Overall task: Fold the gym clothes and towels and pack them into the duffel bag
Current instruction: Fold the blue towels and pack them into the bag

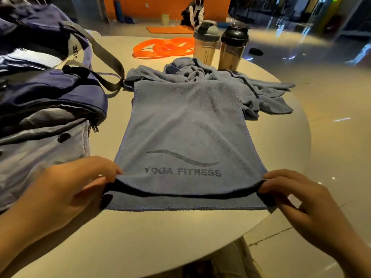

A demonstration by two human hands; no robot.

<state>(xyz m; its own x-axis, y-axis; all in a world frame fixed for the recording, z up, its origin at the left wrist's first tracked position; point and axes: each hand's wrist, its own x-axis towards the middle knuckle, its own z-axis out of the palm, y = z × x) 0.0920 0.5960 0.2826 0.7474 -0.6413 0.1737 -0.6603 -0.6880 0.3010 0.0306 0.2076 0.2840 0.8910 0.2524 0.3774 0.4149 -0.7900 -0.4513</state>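
Towel [186,125] pinched at near corners, left hand [66,189] at 8 o'clock, right hand [305,205] at 4, fingers clamped for even folding; duffel bag [46,93] at 10.

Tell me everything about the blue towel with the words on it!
The blue towel looks soft and fuzzy, with stitched edges, a dark wavy line and the words YOGA FITNESS. It lies flat on the round table. The left hand and right hand each pinch a near corner, lifting that layer. Its far end overlaps a crumpled blue cloth.
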